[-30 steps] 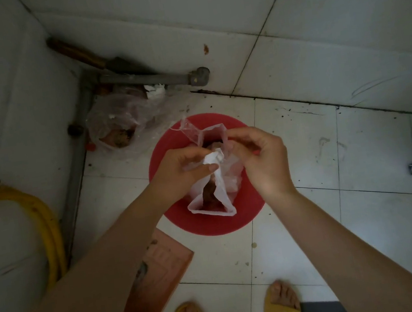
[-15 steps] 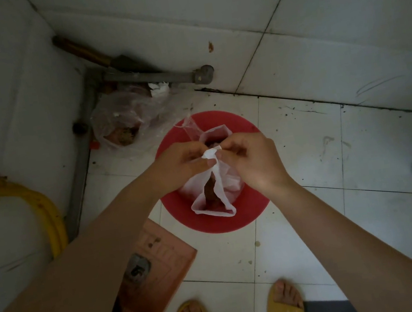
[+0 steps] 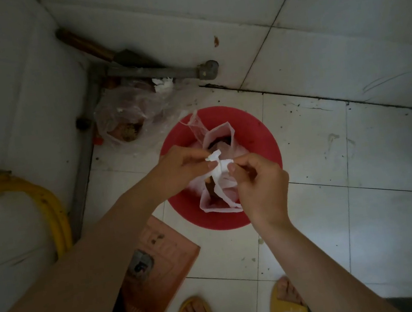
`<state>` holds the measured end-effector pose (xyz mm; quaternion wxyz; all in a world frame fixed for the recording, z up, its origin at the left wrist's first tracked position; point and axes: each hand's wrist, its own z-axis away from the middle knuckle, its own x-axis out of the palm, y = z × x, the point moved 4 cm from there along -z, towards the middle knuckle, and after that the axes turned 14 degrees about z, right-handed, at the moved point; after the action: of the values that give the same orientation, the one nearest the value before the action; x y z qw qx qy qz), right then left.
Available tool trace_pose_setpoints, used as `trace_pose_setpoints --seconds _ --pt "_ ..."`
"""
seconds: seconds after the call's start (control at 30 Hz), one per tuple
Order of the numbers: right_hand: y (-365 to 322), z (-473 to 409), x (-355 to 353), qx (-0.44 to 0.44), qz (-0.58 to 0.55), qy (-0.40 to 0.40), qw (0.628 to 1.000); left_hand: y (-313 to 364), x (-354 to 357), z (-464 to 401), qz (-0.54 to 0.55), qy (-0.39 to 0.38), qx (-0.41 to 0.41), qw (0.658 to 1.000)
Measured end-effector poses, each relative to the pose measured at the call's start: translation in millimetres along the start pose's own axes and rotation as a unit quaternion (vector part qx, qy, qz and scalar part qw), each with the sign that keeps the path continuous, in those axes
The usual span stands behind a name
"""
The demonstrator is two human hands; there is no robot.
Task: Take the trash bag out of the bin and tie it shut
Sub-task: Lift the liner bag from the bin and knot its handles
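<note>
While the trash bag (image 3: 217,186) hangs over the red bin (image 3: 255,132), seemingly lifted out, left hand (image 3: 182,167) and right hand (image 3: 258,188) each pinch a handle; knot unfinished.

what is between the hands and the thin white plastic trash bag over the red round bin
Nothing visible. The left hand and right hand both already pinch the twisted handles of the thin white plastic trash bag, held above the red round bin.

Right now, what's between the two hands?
Head view: the twisted white handles of the trash bag, pinched by the left hand and right hand, above the red bin.
</note>
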<state>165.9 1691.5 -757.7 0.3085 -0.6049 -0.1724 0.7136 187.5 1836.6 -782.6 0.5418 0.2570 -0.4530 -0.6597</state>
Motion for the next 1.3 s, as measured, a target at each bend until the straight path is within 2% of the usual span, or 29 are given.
trace_pose_setpoints --seconds 0.1,0.23,0.43,0.53,0.63,0.77,0.87,0.97,1.03,1.13,1.23,1.3 --pt "-0.9 6.8 2.3 -0.029 -0.027 0.026 0.999 -7.3 -4.5 1.1 0.069 0.022 -0.026 0.997" --pt "-6.1 16.2 9.5 -0.092 -0.015 0.046 0.995 -9.1 -9.2 4.5 0.079 0.025 -0.047 0.995" --pt "-17.2 23.3 31.0 -0.160 0.034 0.025 0.986 -6.6 -16.0 8.5 0.084 0.029 -0.093 0.992" --pt "-21.7 22.3 26.1 -0.144 0.008 0.049 0.988 -5.5 -19.4 7.1 0.068 0.042 -0.086 0.993" --pt "-19.3 14.5 14.0 -0.080 -0.042 0.077 0.993 -8.3 -24.5 9.1 0.066 0.055 -0.071 0.994" --pt "-16.2 -2.5 15.0 -0.047 -0.004 0.004 0.999 -12.4 -21.8 11.4 0.070 0.057 -0.059 0.994" --pt "-17.0 -8.8 9.3 -0.045 -0.001 -0.024 0.999 -13.0 -21.9 7.3 0.081 0.121 -0.033 0.989" --pt "-16.2 -8.8 -4.1 -0.102 0.032 -0.029 0.994 -12.8 -19.8 2.8 0.094 0.190 0.019 0.977" --pt "-16.9 -9.3 -9.2 -0.146 0.066 -0.037 0.986 -9.3 -9.3 -0.6 0.094 0.180 0.042 0.978" --pt "-21.2 -13.2 -8.5 -0.181 0.105 -0.050 0.977 -7.7 6.4 -5.5 0.110 0.130 0.031 0.985" --pt "-27.6 -21.2 -3.6 -0.190 0.092 -0.073 0.975 -10.8 13.8 -5.4 0.099 0.065 0.011 0.993" --pt "-30.6 -27.2 1.5 -0.187 0.093 -0.091 0.974 -10.7 13.3 -3.2 0.094 0.055 0.019 0.994"
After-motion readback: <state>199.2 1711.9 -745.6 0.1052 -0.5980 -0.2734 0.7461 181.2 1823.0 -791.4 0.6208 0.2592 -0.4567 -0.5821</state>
